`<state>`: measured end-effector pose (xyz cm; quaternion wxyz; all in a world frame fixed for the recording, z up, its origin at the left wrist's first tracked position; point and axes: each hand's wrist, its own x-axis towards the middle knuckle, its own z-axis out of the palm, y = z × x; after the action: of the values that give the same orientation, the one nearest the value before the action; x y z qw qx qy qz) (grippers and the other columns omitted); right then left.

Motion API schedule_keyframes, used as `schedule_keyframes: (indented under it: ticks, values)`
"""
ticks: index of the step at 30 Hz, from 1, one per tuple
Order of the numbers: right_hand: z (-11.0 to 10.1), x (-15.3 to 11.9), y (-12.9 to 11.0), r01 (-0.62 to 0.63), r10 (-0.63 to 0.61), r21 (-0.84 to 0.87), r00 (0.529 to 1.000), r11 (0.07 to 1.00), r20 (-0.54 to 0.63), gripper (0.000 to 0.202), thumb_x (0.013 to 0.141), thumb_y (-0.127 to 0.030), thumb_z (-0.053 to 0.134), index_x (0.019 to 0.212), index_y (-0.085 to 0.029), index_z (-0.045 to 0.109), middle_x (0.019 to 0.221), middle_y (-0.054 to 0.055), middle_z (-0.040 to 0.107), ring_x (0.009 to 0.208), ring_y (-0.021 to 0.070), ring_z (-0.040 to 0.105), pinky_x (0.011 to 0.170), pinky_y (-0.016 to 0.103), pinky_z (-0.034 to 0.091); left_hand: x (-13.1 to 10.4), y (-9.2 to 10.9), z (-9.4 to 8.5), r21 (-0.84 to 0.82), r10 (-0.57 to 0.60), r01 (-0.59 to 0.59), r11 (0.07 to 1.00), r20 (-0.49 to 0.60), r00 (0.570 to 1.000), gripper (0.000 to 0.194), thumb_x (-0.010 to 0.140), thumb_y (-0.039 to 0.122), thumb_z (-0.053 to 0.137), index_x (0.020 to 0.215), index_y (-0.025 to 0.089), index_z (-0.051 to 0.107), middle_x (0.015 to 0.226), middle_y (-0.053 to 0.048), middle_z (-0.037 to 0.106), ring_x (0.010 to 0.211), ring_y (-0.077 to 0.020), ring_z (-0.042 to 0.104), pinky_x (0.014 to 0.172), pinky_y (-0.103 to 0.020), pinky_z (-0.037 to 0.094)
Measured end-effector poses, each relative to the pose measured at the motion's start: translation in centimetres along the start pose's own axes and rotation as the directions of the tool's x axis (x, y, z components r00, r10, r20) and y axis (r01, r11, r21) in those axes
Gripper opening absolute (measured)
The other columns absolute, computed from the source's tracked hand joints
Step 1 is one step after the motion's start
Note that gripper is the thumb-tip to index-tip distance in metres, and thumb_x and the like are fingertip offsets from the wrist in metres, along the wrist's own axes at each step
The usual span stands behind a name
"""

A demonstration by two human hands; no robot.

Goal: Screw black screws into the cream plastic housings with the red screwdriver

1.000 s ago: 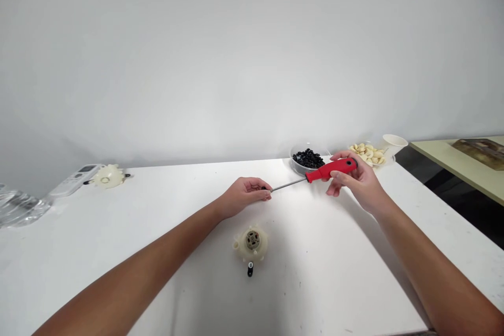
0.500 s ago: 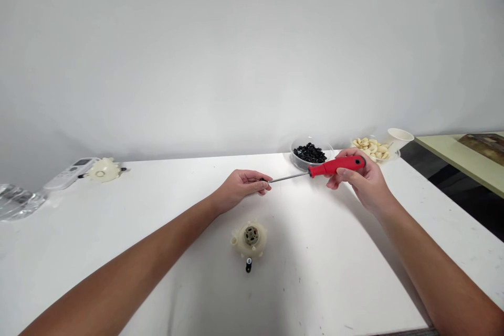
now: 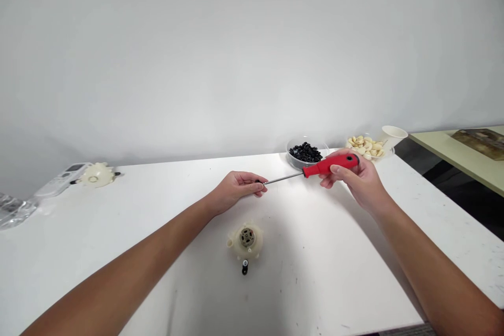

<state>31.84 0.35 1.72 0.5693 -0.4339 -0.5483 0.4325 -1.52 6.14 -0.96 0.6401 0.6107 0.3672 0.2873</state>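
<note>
My right hand [image 3: 349, 174] is closed around the red handle of a screwdriver [image 3: 311, 169], whose metal shaft points left. At the shaft's tip, my left hand [image 3: 243, 186] pinches a small black part [image 3: 259, 182], mostly hidden by the fingers. The tip meets or nearly touches this part. Below the hands on the white table lies a cream plastic housing [image 3: 256, 244] with a round metal motor [image 3: 247, 237] in its middle. A black tab with a light ring [image 3: 244, 266] sticks out from the housing's near side.
A clear bowl of small black parts [image 3: 305, 152] stands by the wall, with a container of cream-coloured pieces [image 3: 365, 146] and a white cup [image 3: 394, 136] to its right. Another cream housing [image 3: 97, 175], a white remote [image 3: 63, 181] and clear plastic [image 3: 16, 211] lie far left.
The whole view has shifted slightly, so most things appear a little further left. Both hands keep their hold, with the screwdriver tip still at the small black part.
</note>
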Motion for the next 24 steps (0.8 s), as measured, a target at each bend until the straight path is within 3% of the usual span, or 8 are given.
schedule_keyframes:
  ticks: [3, 8, 12, 15, 17, 21, 24]
  values:
    - [0.0, 0.0, 0.0, -0.027, 0.027, -0.02, 1.0, 0.999, -0.001, 0.034, 0.085, -0.047, 0.082, 0.1, -0.021, 0.066, 0.079, 0.007, 0.077, 0.062, 0.0261, 0.074, 0.062, 0.042, 0.063, 0.0, 0.0, 0.0, 0.002, 0.002, -0.002, 1.0, -0.003, 1.0, 0.032, 0.086, 0.038, 0.084, 0.11, 0.017, 0.081, 0.096, -0.009, 0.081, 0.084, -0.0166, 0.072, 0.087, -0.03, 0.057]
    - [-0.4, 0.1, 0.3, -0.11, 0.103, -0.169, 0.993, 0.979, -0.05, 0.039, 0.089, -0.056, 0.075, 0.077, -0.022, 0.058, 0.053, 0.002, 0.066, 0.048, 0.0198, 0.065, 0.056, 0.033, 0.055, -0.1, 0.0, 0.1, 0.031, -0.001, 0.001, 1.0, -0.009, 1.0, 0.031, 0.087, 0.037, 0.082, 0.111, 0.017, 0.08, 0.095, -0.008, 0.08, 0.085, -0.0164, 0.072, 0.087, -0.03, 0.057]
    - [-0.7, 0.5, 0.5, -0.189, 0.191, -0.101, 0.982, 0.977, 0.011, 0.037, 0.096, -0.058, 0.058, 0.091, -0.021, 0.06, 0.062, 0.005, 0.071, 0.048, 0.0213, 0.064, 0.052, 0.034, 0.05, -0.2, 0.2, 0.2, 0.044, -0.005, 0.005, 0.999, -0.003, 1.0, 0.031, 0.087, 0.037, 0.083, 0.11, 0.017, 0.08, 0.094, -0.008, 0.08, 0.085, -0.0169, 0.072, 0.087, -0.03, 0.057]
    - [-0.9, 0.7, 0.6, -0.193, 0.191, 0.03, 0.979, 0.981, 0.066, 0.022, 0.096, -0.045, 0.052, 0.098, -0.024, 0.055, 0.07, 0.004, 0.073, 0.051, 0.0217, 0.064, 0.053, 0.034, 0.049, -0.2, 0.2, 0.1, 0.051, 0.002, 0.0, 0.999, -0.026, 1.0, 0.031, 0.087, 0.038, 0.082, 0.11, 0.017, 0.08, 0.095, -0.008, 0.08, 0.085, -0.0168, 0.072, 0.088, -0.03, 0.057]
    - [-1.1, 0.7, 0.7, -0.163, 0.162, 0.0, 0.985, 0.987, 0.051, 0.016, 0.095, -0.039, 0.054, 0.091, -0.023, 0.054, 0.065, 0.003, 0.069, 0.052, 0.02, 0.061, 0.054, 0.032, 0.047, -0.2, 0.1, 0.1, 0.042, 0.008, -0.006, 0.999, -0.04, 0.999, 0.032, 0.087, 0.039, 0.082, 0.11, 0.016, 0.08, 0.094, -0.009, 0.08, 0.085, -0.0174, 0.072, 0.088, -0.031, 0.057]
    - [-1.3, 0.5, 1.0, -0.156, 0.157, -0.212, 0.987, 0.965, -0.012, 0.036, 0.101, -0.05, 0.053, 0.077, -0.023, 0.052, 0.054, 0.001, 0.058, 0.047, 0.0168, 0.052, 0.05, 0.031, 0.041, -0.1, -0.1, 0.0, 0.036, 0.005, -0.004, 0.999, -0.044, 0.999, 0.033, 0.087, 0.04, 0.082, 0.11, 0.016, 0.08, 0.094, -0.009, 0.08, 0.084, -0.0175, 0.072, 0.088, -0.031, 0.056]
    - [-1.4, 0.7, 1.4, -0.191, 0.196, -0.148, 0.98, 0.97, 0.017, 0.032, 0.102, -0.051, 0.048, 0.084, -0.024, 0.05, 0.058, 0.0, 0.058, 0.048, 0.0162, 0.048, 0.045, 0.029, 0.035, 0.0, -0.1, 0.0, 0.038, 0.008, -0.006, 0.999, -0.051, 0.999, 0.033, 0.088, 0.04, 0.081, 0.111, 0.016, 0.08, 0.095, -0.009, 0.08, 0.084, -0.0173, 0.072, 0.087, -0.031, 0.056]
